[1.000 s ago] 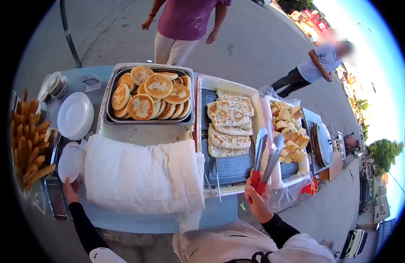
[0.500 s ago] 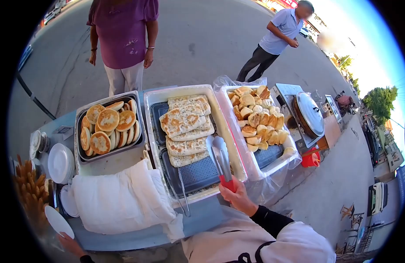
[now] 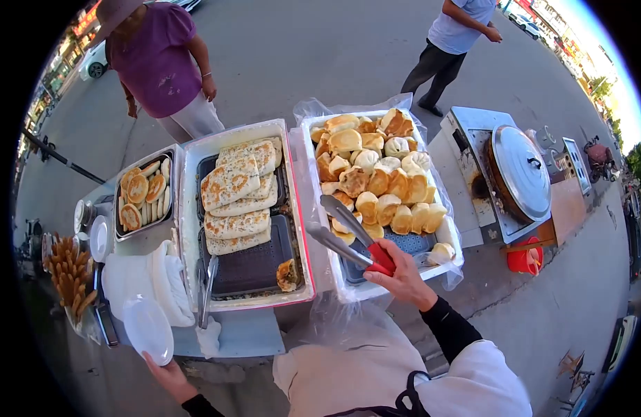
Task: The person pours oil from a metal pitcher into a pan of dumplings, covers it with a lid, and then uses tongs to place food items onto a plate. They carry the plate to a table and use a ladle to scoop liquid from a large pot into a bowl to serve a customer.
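White plate (image 3: 148,328) in the left hand (image 3: 166,375): fingers grip its near edge, low down and well left of the bun box (image 3: 313,167). The right hand (image 3: 404,276) holds red-handled metal tongs (image 3: 348,222), and their two tips are spread apart over the bun box's left side. Browned buns (image 3: 376,184) fill most of that box. Folded flatbreads (image 3: 237,208) lie just left of it. A big silver lid (image 3: 522,174) is to its right. Past it stand two people (image 3: 157,62). Far behind it, leftward, a red sign (image 3: 86,17) is too small to read.
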A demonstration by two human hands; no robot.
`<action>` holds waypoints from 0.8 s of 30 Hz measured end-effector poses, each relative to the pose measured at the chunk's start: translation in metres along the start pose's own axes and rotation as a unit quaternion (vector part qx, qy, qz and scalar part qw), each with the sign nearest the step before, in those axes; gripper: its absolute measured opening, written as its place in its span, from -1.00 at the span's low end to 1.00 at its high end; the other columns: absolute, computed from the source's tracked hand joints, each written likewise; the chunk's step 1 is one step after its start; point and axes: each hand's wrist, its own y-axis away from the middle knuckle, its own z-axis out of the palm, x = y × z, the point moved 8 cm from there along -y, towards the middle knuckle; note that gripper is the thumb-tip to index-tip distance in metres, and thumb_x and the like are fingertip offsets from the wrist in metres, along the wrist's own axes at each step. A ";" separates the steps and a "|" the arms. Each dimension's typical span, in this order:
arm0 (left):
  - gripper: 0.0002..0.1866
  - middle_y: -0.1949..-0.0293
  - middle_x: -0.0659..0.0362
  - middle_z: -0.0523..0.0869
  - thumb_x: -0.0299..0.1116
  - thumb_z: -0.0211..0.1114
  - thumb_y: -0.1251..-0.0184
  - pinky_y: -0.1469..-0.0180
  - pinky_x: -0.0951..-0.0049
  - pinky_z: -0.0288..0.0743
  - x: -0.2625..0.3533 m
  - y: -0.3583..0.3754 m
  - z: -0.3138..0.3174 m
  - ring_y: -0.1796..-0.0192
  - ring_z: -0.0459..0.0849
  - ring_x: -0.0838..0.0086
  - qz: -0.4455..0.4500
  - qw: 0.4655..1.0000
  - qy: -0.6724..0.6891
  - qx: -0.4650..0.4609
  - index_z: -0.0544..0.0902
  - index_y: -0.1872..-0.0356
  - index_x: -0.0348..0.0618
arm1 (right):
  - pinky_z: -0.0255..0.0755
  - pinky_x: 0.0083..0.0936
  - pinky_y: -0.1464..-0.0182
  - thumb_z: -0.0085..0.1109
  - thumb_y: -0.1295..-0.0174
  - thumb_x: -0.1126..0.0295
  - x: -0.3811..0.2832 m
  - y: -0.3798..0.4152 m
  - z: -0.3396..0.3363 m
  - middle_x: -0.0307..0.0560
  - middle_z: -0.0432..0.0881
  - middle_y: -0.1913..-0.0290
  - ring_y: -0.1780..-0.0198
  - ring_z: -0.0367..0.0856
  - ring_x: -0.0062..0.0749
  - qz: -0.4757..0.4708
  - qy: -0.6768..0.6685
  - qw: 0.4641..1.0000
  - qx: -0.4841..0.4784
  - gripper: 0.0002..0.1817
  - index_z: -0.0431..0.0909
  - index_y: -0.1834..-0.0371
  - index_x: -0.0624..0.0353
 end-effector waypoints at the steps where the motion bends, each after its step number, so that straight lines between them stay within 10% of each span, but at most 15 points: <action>1: -0.42 -0.30 0.04 0.36 -0.08 0.03 -0.47 -0.24 0.35 0.35 -0.008 0.045 0.040 -0.31 0.38 0.30 -0.134 0.981 0.136 -0.015 0.24 -0.36 -0.23 | 0.46 -0.46 0.12 0.43 -0.01 0.15 0.013 0.002 -0.029 0.01 0.57 0.17 0.22 0.56 -0.24 0.003 0.029 1.000 0.000 -0.32 0.35 -0.15 0.24; 11: -0.53 -0.15 0.16 0.52 -0.09 0.00 -0.49 -0.10 0.28 0.53 -0.025 0.275 0.258 -0.14 0.55 0.38 -0.303 0.907 0.183 -0.229 0.33 -0.26 -0.13 | 0.50 -0.33 0.24 0.40 0.06 0.03 0.124 -0.020 -0.150 -0.09 0.65 0.25 0.22 0.65 -0.19 0.014 0.289 0.957 0.017 -0.43 0.50 0.02 0.07; 24: -0.62 -0.07 0.19 0.56 -0.21 0.00 -0.51 -0.03 0.36 0.57 -0.017 0.296 0.262 -0.06 0.59 0.46 -0.309 0.910 0.146 -0.236 0.37 -0.24 -0.13 | 0.49 -0.29 0.13 0.43 0.12 0.03 0.133 -0.107 -0.109 -0.10 0.68 0.25 0.17 0.64 -0.16 -0.041 0.361 0.923 -0.128 -0.43 0.57 0.02 0.00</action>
